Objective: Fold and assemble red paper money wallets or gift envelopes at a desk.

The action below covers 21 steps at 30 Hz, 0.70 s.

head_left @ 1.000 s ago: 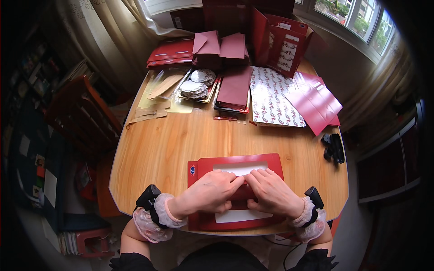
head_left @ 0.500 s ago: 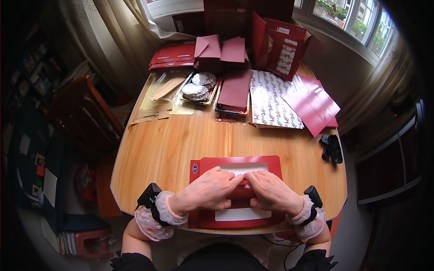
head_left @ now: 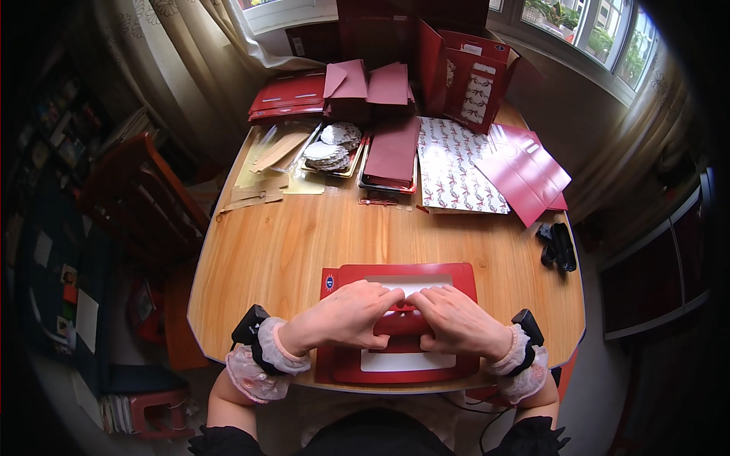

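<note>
A flat red cardboard piece (head_left: 346,365) with white window cut-outs lies at the near edge of the wooden table (head_left: 304,235). My left hand (head_left: 346,315) and my right hand (head_left: 452,319) press down side by side on its middle red strip, fingers bent over the strip and nearly touching each other. Both wrists wear black bands and lace cuffs. My hands hide the strip's centre.
At the back lie red envelopes (head_left: 388,83), a red sheet stack (head_left: 391,152), patterned paper (head_left: 456,163), red folded sheets (head_left: 525,171), a tray of round paper pieces (head_left: 331,148), tan card pieces (head_left: 274,152) and upright red boxes (head_left: 475,80). A black object (head_left: 557,245) sits at right. A wooden chair (head_left: 141,201) stands left.
My hands stay on the red piece, fingers shifting slightly on the middle strip. The view has moved a little.
</note>
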Each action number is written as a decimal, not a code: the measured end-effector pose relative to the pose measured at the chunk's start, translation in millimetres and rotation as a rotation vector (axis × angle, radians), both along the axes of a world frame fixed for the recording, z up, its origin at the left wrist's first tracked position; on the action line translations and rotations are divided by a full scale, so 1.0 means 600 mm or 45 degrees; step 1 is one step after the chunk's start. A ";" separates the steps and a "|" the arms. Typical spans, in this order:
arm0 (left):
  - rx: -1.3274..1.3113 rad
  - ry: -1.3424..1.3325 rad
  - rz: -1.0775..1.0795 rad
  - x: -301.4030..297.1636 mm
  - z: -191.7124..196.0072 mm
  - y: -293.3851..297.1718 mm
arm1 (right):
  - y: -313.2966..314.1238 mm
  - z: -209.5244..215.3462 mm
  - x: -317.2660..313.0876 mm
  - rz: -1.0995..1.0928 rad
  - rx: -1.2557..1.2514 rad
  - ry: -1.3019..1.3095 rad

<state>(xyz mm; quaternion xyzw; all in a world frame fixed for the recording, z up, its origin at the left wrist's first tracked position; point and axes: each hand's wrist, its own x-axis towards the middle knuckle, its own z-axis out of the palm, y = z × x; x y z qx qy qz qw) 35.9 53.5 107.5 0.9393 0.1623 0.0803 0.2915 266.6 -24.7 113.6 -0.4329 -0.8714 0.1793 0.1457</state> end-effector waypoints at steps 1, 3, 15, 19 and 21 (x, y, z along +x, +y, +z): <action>0.017 0.017 -0.007 0.000 -0.002 -0.001 | 0.000 0.008 -0.001 0.018 0.037 -0.025; 0.036 0.034 -0.011 -0.001 -0.007 0.000 | -0.001 0.012 -0.002 0.038 0.076 -0.051; 0.305 0.114 -0.027 0.002 0.004 -0.005 | -0.003 0.012 -0.016 0.035 0.297 -0.218; 0.320 0.082 0.012 0.002 0.014 -0.007 | -0.011 -0.004 -0.018 -0.012 0.279 -0.154; 0.306 0.124 -0.007 0.000 0.017 -0.006 | -0.011 -0.006 -0.016 -0.026 0.236 -0.115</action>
